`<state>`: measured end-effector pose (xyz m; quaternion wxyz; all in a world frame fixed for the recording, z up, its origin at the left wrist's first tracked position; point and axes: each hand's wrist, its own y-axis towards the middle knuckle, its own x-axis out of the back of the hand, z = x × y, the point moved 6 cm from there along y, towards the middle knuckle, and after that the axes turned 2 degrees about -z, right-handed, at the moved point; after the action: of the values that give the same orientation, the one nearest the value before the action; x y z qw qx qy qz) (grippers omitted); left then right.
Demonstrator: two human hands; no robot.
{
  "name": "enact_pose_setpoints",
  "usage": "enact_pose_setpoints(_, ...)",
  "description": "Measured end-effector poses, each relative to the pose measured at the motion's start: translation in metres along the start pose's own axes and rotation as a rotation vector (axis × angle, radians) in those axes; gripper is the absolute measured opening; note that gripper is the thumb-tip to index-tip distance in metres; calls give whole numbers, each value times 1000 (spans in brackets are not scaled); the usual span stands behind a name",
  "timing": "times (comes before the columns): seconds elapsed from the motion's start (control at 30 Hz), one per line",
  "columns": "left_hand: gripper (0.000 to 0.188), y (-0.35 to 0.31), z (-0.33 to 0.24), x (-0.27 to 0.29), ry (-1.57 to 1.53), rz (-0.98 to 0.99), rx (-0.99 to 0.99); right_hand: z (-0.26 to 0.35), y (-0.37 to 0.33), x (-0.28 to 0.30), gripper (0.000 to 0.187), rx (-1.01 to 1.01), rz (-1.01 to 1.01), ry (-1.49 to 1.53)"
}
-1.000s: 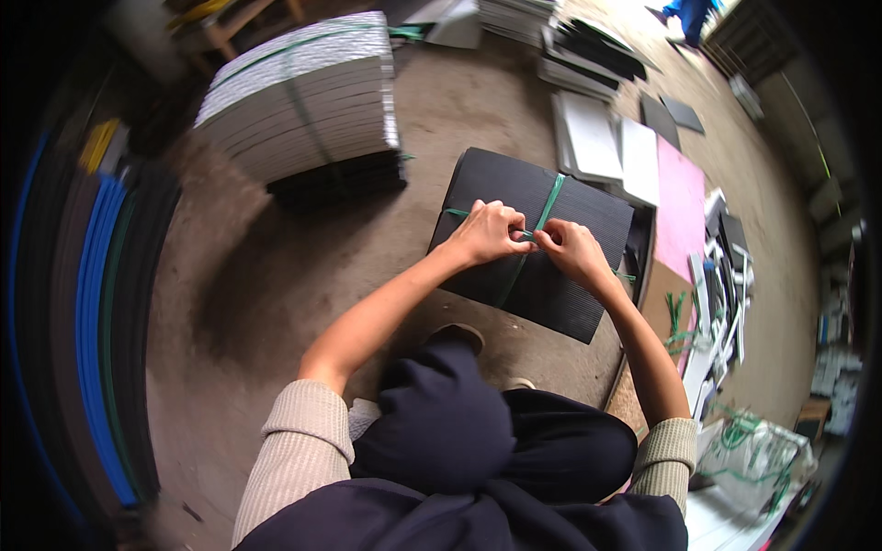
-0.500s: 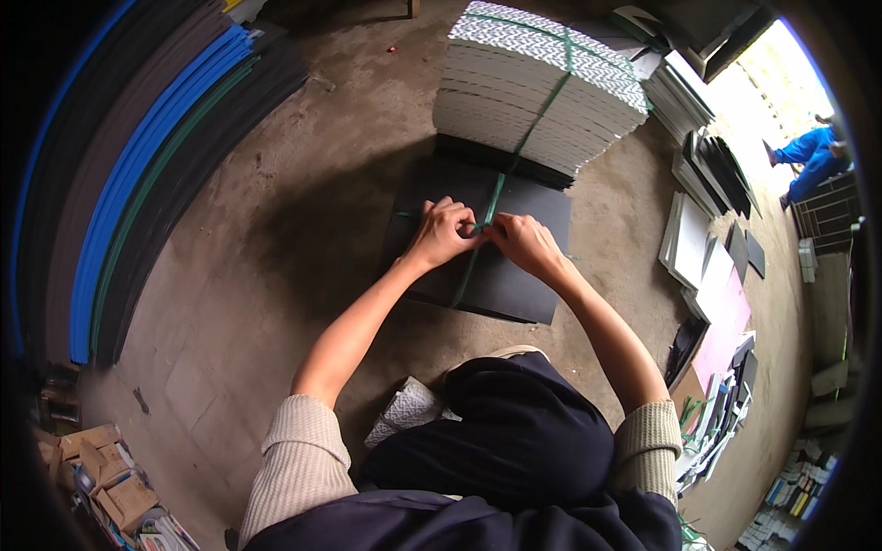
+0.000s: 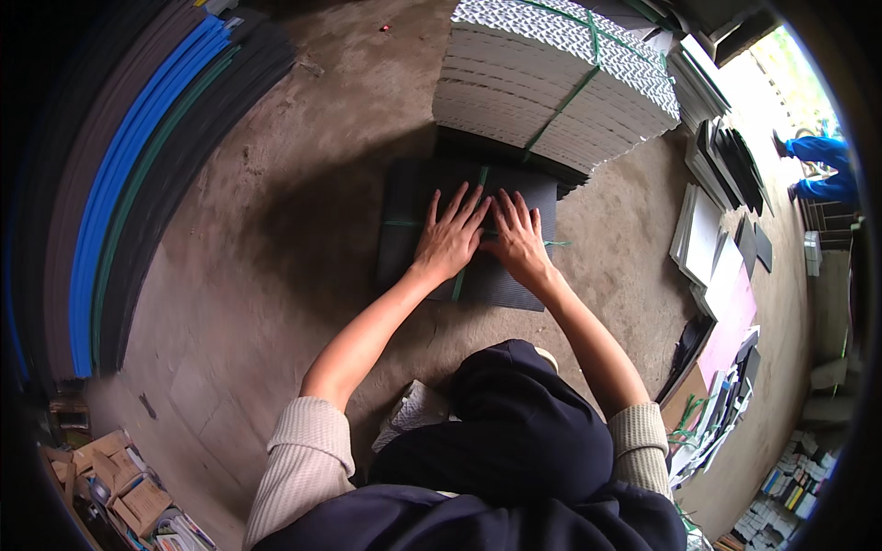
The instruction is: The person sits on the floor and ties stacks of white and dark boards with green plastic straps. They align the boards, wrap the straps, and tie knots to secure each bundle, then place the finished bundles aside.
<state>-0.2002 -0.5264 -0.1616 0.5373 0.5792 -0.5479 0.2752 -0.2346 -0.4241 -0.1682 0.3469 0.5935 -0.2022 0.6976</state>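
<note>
A stack of black sheets (image 3: pixel 404 253) sits on the floor in front of me, with green strapping (image 3: pixel 457 285) crossing it both ways. Flat on its top lies my left hand (image 3: pixel 450 237), fingers spread and pointing away from me. My right hand (image 3: pixel 519 241) rests beside it, also open, its fingers stretched out. Neither hand holds anything. Beneath the hands the crossing of the strapping is mostly hidden. One loose green end (image 3: pixel 557 243) sticks out past the right side of the stack.
Just beyond stands a tall strapped stack of white textured sheets (image 3: pixel 551 83). Long black, brown and blue sheets (image 3: pixel 138 138) line the left. Cardboard scraps (image 3: pixel 138 500) lie lower left; white and pink sheets (image 3: pixel 726 312) lie right. A person in blue trousers (image 3: pixel 822 165) is at the far right.
Both hands have let go of the green strapping they were pinching at the crossing. They have opened and now lie flat on the black stack.
</note>
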Motion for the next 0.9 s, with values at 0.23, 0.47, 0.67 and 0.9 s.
enact_pose_setpoints(0.23,54,-8,-1,-9,78,7,13,2,1,-1,73,-6,25,37)
enact_pose_setpoints(0.47,47,42,-86,3,121,70,-150,-84,-49,81,42,-145,186,-100)
enact_pose_setpoints(0.67,28,104,-189,-4,-102,319,-340,-174,-185,182,30,-493,189,-72)
enact_pose_setpoints(0.9,26,126,-279,-84,353,635,-842,-260,-369,125,28,-1007,8,523)
